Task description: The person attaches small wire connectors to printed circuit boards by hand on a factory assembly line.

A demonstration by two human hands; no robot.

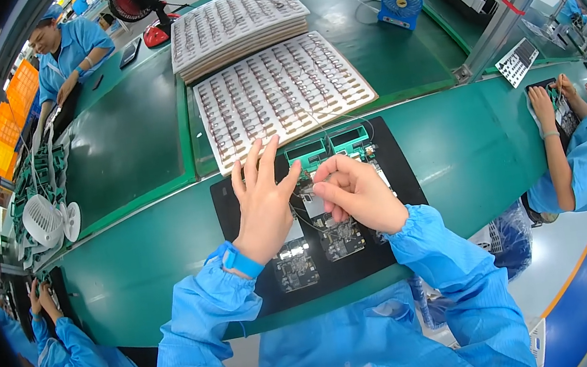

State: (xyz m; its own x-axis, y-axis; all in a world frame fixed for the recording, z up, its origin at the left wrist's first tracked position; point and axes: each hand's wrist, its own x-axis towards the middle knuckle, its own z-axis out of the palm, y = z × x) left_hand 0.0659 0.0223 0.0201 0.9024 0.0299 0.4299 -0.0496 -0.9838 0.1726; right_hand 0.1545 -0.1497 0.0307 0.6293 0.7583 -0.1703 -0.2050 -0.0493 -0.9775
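My left hand (264, 206), with a blue wristband (242, 260) at the wrist, has its fingers spread over the boards, the fingertips near the edge of a white tray (216, 142). Beside it, my right hand (361, 193) is closed in a pinch over the middle board; what its fingers hold, if anything, is too small to make out. Under both hands lies a black mat (270, 295) with several circuit boards (343, 238). Behind the fingers sits a green frame-like part (326, 146). A thin wire curves below the hands.
The white tray carries rows of small wired parts; a stack of similar trays (241, 22) stands behind it. Around are a blue fan (401, 4), a white fan (43, 220) and a red-and-black fan (156, 34). A metal post (503, 19) rises at right. Co-workers sit on both sides.
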